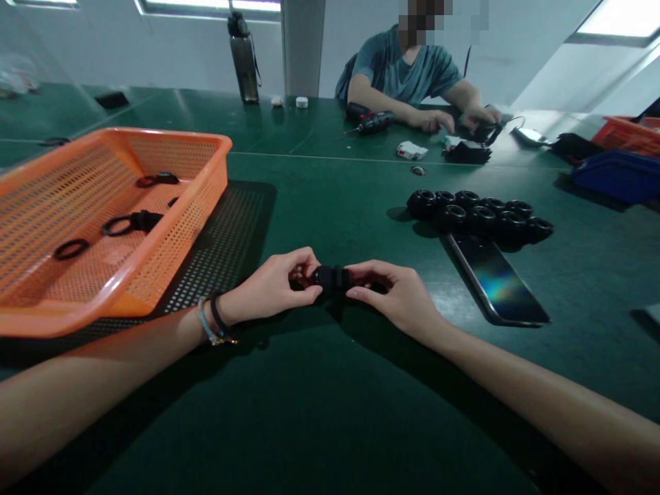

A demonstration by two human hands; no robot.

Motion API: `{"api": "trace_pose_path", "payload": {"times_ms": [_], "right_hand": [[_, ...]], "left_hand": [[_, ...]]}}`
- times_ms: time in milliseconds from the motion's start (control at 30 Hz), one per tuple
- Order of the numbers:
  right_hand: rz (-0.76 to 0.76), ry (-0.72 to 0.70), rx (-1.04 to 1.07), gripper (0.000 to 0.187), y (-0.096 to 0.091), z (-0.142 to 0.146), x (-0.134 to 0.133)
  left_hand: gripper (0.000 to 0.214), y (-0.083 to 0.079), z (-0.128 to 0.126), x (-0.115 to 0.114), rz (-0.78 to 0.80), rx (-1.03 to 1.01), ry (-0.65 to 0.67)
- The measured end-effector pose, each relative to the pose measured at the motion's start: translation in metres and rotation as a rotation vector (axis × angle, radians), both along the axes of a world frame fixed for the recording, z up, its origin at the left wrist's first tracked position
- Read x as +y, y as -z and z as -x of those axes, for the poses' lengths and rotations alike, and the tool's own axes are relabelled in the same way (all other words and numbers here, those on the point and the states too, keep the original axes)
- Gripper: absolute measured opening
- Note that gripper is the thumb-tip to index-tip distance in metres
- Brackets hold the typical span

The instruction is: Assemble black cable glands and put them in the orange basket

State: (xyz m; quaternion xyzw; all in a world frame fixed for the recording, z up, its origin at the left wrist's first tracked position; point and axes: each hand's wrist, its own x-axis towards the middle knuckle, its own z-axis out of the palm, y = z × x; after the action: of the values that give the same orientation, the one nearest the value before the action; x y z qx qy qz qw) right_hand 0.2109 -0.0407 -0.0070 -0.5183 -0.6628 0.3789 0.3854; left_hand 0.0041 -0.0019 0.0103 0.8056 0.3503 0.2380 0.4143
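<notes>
A small black cylindrical part [331, 278] is held just above the green table [330, 412], between both hands. My left hand [273, 285] pinches its left end with thumb and fingers closed. My right hand [394, 292] grips its right end, fingers curled round it. Several black ring-shaped parts [479, 214] lie in a cluster on the table to the right, beyond my right hand. An orange mesh basket [170, 234] to the left holds a few black rings [131, 223].
A phone [498, 278] lies face up right of my hands. A black perforated mat [227, 247] sits under the basket. Across the table a person [407, 72] works with small parts and a screwdriver [371, 122]. A bottle [245, 62] stands at the back; blue and orange bins [619, 172] far right.
</notes>
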Motion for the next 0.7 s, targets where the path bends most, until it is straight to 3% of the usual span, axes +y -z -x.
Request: {"api": "trace_pose_path", "payload": {"times_ms": [400,700], "right_hand": [[-0.077,-0.016,-0.032,0.025,0.0029,-0.0046,-0.0009],[-0.035,-0.007,-0.038,0.025,0.0001,-0.0018,-0.0009]], "left_hand": [[0.014,0.0014,0.0004,0.0007,-0.017,-0.01,0.011],[0.011,0.0011,0.0,0.0005,-0.017,-0.007,0.01]]}}
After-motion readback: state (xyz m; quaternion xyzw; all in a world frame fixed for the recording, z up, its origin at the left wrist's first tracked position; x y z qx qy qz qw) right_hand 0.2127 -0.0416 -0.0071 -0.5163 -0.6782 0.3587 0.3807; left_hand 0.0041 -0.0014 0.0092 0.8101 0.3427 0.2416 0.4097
